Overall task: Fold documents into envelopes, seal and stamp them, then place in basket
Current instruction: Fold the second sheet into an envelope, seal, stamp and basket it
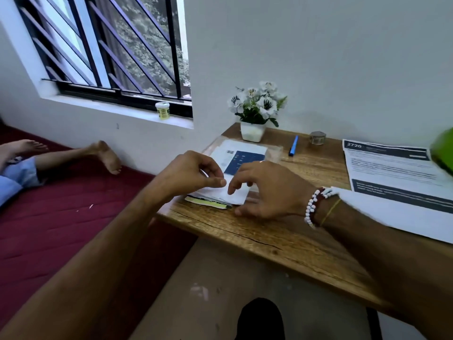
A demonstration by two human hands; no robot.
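A small stack of white envelopes [236, 195] lies near the left front corner of the wooden table [282, 244], on a yellow-green packet [208, 202]. My left hand [193, 174] hovers over the stack's left end, thumb and forefinger pinched together; whether they grip paper I cannot tell. My right hand [267, 190] rests on the stack's right side, fingers spread and curled down onto the top envelope. A printed document [392, 173] lies flat at the right. A green basket [443, 150] shows at the right edge.
A white and blue printed sheet [241, 153] lies behind the stack. A white flower pot [253, 131], a blue pen [293, 146] and a small round stamp [317, 138] stand at the back. Another person's legs [73, 155] lie on the red mattress to the left.
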